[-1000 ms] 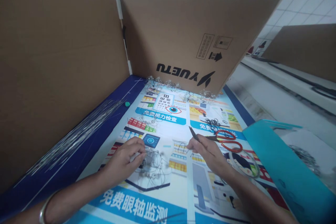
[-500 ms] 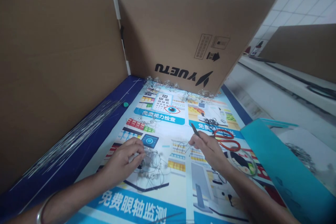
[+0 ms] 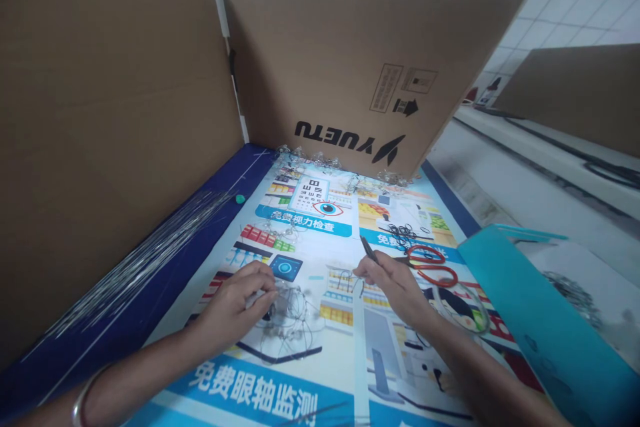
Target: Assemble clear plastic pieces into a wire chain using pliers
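My left hand [image 3: 240, 297] is closed, its thumb and bent fingers pressed together; what they hold is hidden. Against its fingertips lies a loose tangle of thin wire with small clear beads [image 3: 295, 313]. In my right hand [image 3: 395, 280] is a slim dark pointed tool [image 3: 369, 249], its tip sticking out past the thumb toward the back. Just left of the right fingertips are a few short dark wire pieces [image 3: 345, 279] on the printed sheet. Red-handled scissors [image 3: 435, 275] lie beside the right hand, with a heap of dark wire loops [image 3: 403, 232] behind them.
Long straight wires [image 3: 150, 257] lie along the left on blue cloth, near a small green lump [image 3: 240, 199]. Beaded wire clusters [image 3: 320, 160] line the foot of the cardboard wall [image 3: 350, 47]. To the right stand a clear tape roll [image 3: 483, 320] and a teal box [image 3: 540, 320] holding wire pieces.
My right hand, with the dark tool in it, has shifted slightly left. My left hand and the wire tangle look nearly the same.
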The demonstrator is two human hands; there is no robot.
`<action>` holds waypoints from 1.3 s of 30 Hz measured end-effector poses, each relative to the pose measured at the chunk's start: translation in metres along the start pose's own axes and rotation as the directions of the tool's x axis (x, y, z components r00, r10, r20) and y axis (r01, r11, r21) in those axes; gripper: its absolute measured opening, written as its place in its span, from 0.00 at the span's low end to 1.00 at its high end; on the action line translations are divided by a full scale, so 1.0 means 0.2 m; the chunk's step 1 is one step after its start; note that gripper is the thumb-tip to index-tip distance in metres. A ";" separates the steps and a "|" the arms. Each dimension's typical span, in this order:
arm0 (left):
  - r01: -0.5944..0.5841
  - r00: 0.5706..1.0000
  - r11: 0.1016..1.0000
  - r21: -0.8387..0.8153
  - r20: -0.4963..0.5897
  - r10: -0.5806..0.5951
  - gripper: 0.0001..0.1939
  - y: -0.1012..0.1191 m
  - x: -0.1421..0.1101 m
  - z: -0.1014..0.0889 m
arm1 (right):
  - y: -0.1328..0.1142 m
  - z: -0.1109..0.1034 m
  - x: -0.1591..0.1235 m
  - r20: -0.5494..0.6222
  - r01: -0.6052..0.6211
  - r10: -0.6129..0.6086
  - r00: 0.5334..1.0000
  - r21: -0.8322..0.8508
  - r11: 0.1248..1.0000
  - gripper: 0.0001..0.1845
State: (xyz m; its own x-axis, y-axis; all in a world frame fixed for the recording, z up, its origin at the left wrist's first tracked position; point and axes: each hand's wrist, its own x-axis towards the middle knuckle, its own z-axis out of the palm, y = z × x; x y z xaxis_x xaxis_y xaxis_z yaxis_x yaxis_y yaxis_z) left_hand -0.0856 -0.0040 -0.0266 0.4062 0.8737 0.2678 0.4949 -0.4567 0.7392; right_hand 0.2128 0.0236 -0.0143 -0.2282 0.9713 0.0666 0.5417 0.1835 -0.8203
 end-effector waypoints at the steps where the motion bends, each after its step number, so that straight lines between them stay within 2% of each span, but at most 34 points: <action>1: 0.000 1.000 1.000 -0.001 0.000 0.000 0.09 0.00 0.00 0.00 | 0.00 0.00 0.00 0.001 0.002 -0.002 1.000 0.002 1.000 0.19; 8: -0.004 1.000 1.000 -0.012 0.011 0.004 0.09 0.00 0.00 0.00 | 0.00 0.01 0.00 -0.002 0.026 -0.026 1.000 0.033 0.999 0.18; 18: -0.003 1.000 1.000 -0.015 0.003 0.003 0.09 -0.01 0.01 0.00 | 0.04 0.05 -0.02 -0.166 0.085 -0.066 0.984 0.108 0.991 0.17; 28: 0.000 1.000 1.000 -0.029 -0.012 -0.001 0.09 -0.01 0.01 0.01 | 0.08 0.08 -0.04 -0.125 0.087 -0.075 0.989 0.099 0.991 0.15; 39: 0.004 1.000 0.999 -0.037 0.000 -0.004 0.10 0.00 0.01 0.01 | 0.10 0.09 -0.04 -0.143 0.048 -0.031 0.989 0.116 0.992 0.16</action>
State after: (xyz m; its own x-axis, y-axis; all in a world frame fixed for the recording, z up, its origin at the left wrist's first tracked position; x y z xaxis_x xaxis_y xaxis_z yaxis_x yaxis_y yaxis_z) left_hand -0.0836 -0.0017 -0.0270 0.4040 0.8756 0.2648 0.4675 -0.4464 0.7630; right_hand 0.2112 0.0162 -0.0407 -0.1271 0.9768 0.1721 0.4328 0.2108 -0.8765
